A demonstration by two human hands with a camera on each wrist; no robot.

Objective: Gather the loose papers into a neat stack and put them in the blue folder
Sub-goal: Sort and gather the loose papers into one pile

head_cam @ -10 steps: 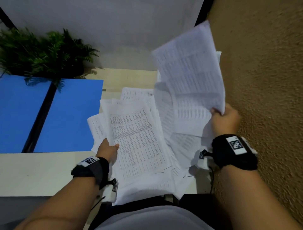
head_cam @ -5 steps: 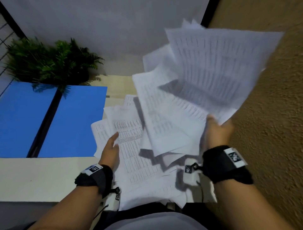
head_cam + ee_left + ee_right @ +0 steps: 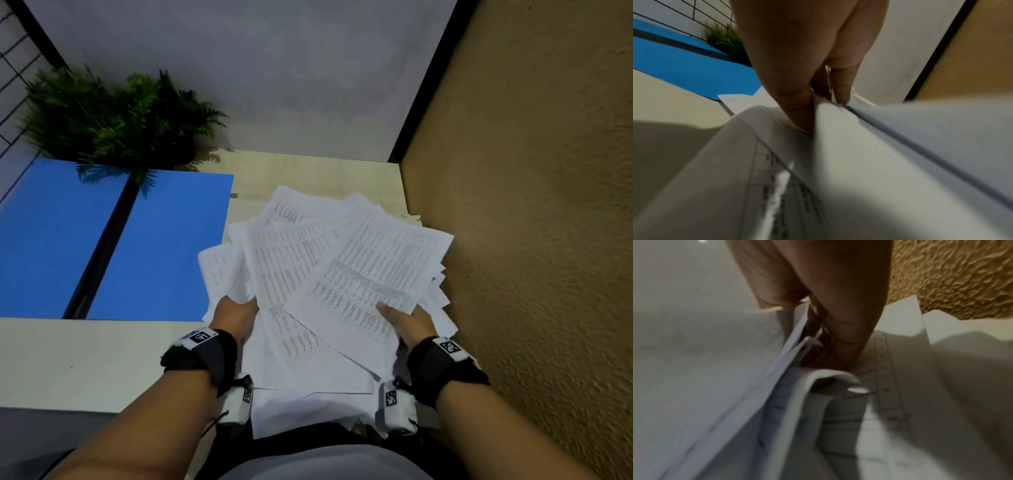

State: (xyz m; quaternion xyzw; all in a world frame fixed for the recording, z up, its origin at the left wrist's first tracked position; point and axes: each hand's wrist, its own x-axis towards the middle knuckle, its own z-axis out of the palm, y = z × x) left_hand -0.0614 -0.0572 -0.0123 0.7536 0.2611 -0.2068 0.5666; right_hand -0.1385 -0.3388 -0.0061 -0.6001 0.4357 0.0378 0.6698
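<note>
A fanned, untidy pile of printed white papers [image 3: 329,284] spreads over the right part of the desk. My left hand [image 3: 236,311] grips the pile's left edge, thumb above and fingers under the sheets [image 3: 838,138]. My right hand [image 3: 406,318] grips the right side, its thumb pressed on the top sheet and its fingers beneath the papers [image 3: 797,386]. The blue folder [image 3: 161,246] lies open and flat on the desk to the left of the pile, with a dark spine down its middle. The papers' left edge overlaps the folder's right corner.
A green potted fern [image 3: 113,120] stands behind the folder at the back left. A rough tan wall [image 3: 531,240] runs close along the right of the desk [image 3: 85,359]. A grey panel [image 3: 257,68] closes the back.
My right hand has brought the raised sheaf of sheets down onto the pile. My left hand has slid from resting on the papers to gripping their left edge.
</note>
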